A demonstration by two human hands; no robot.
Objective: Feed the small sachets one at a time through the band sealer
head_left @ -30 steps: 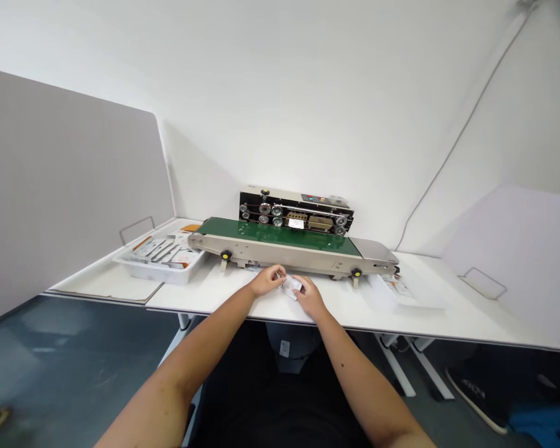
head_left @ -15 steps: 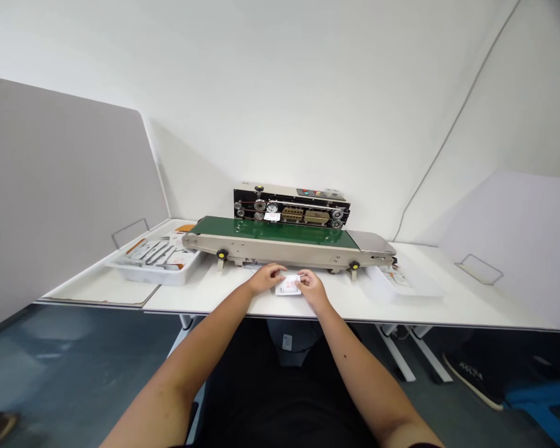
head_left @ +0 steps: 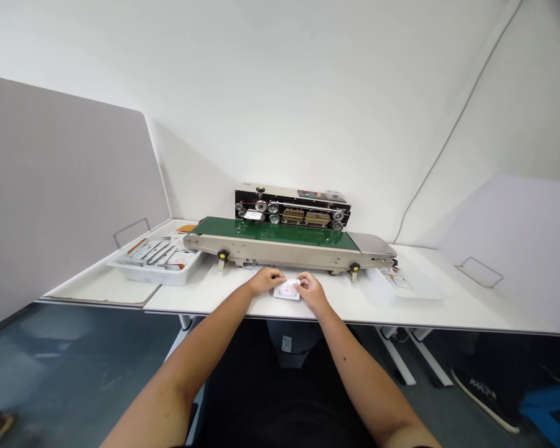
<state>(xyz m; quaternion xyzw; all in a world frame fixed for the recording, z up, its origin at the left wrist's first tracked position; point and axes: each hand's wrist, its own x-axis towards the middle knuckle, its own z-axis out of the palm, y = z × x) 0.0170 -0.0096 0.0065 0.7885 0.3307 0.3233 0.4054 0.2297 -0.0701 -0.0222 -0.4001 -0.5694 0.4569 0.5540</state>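
Between my hands, just above the white table's front part, is a small white pouch (head_left: pixel 287 290) with pale red and dark print. My left hand (head_left: pixel 265 280) pinches its upper left edge, fingers closed. On the other side my right hand (head_left: pixel 310 289) grips the right edge between thumb and fingers. Behind them stands a band sealing machine (head_left: pixel 293 208) with a green conveyor belt (head_left: pixel 270 231). A second white pouch (head_left: pixel 253 214) sits at the machine's left rollers, above the belt.
A clear plastic bin (head_left: pixel 154 274) with printed pouches stands left of the conveyor. At the right is another bin (head_left: pixel 413 289) holding a few pouches. Grey partitions (head_left: pixel 65 186) flank the table (head_left: pixel 205 302). Someone's shoe (head_left: pixel 485 398) shows on the floor at the right.
The pouch in the machine has moved left along the rollers. My hands stay almost in place, and the pouch they hold has tilted and lowered slightly. The shoe at the right has shifted right.
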